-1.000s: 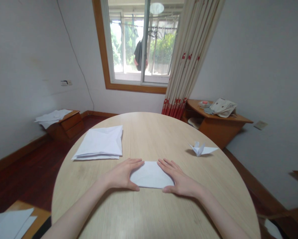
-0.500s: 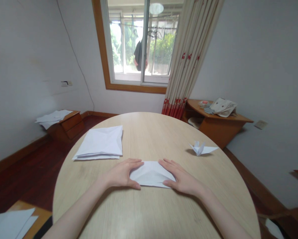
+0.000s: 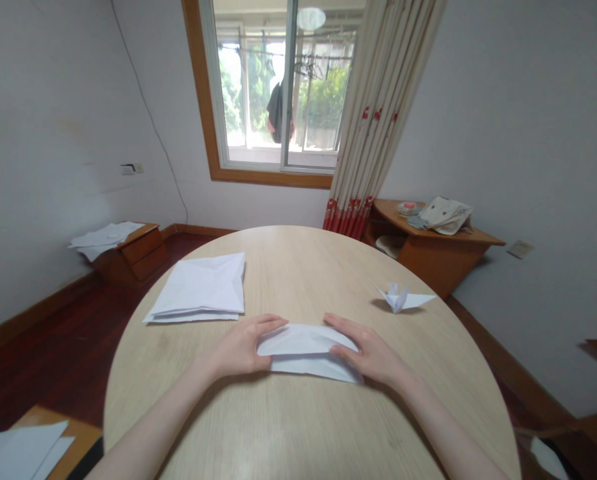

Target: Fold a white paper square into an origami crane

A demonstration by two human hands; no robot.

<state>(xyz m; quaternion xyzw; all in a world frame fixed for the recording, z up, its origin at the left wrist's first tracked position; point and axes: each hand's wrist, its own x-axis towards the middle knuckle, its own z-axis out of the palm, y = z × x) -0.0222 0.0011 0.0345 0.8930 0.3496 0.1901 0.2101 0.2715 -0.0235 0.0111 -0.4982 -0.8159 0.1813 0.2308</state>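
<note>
A folded white paper sheet lies on the round wooden table in front of me. My left hand grips its left end, thumb tucked under the raised upper layer and fingers on top. My right hand grips the right end the same way, thumb under the lifted flap. The top layer is raised off the lower one, which stays flat on the table.
A stack of white paper sheets lies at the table's left. A finished folded paper crane stands at the right. Low wooden cabinets with papers stand left, a corner shelf right. Loose sheets lie at bottom left.
Both hands went from resting flat on the paper's ends to pinching them. The upper layer of the folded paper has lifted and opened towards me.
</note>
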